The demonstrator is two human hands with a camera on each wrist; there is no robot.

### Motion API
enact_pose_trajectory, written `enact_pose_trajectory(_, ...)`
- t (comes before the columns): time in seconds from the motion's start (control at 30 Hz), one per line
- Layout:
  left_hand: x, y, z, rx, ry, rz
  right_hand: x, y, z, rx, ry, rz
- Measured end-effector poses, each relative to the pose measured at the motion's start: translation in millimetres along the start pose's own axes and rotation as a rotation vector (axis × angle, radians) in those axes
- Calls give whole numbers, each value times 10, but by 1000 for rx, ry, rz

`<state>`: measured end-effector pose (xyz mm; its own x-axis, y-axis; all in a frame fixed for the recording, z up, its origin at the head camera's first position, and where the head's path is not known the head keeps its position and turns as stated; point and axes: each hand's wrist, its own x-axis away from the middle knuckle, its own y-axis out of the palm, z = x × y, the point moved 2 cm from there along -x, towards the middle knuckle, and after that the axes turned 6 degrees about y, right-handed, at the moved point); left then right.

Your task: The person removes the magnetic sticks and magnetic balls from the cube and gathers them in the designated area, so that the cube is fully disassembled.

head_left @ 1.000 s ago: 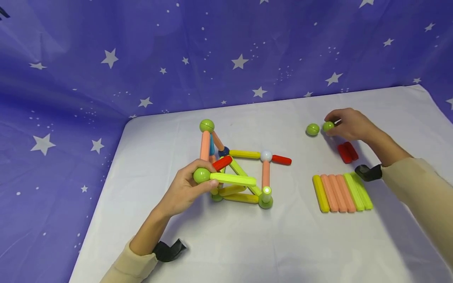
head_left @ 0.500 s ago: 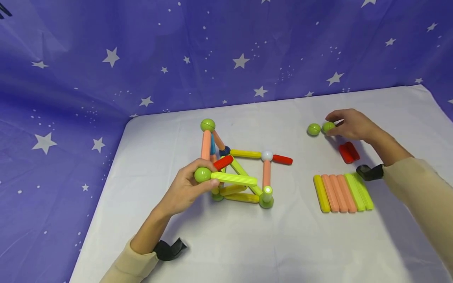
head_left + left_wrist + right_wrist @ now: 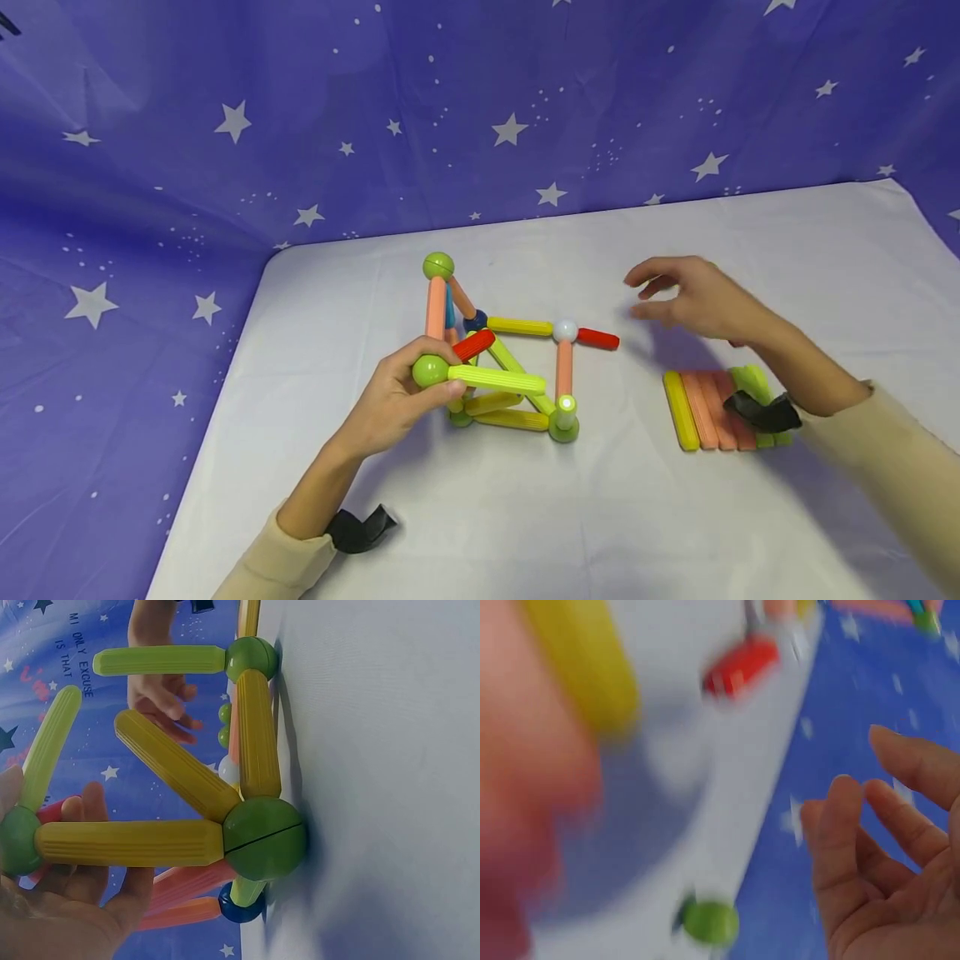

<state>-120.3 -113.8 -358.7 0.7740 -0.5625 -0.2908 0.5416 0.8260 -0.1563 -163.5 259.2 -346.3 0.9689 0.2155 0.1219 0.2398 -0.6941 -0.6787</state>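
My left hand pinches green ball, likely bracing frame; right hand half-open, empty, probably needs loose stick next.

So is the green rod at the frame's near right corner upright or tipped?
Upright: the left wrist view shows the rod straight out from its ball, away from the table; the head view has it nearly end-on.

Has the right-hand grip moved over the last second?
Yes: in the head view, against the red stick at the white ball, the right-hand grip has shifted left and down the picture, closer to that stick.
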Motion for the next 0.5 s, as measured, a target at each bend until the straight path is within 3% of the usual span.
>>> enact_pose_trajectory(0.17,-10,-5,-20,15,4,0,-85,393,-77,81,0,-135)
enact_pose_trajectory(0.33,-11,-6,-22,19,4,2,-168,576,-77,160,6,-153)
enact_pose_trajectory(0.5,5,-3,2,5,-5,4,-216,633,-101,202,-20,-142)
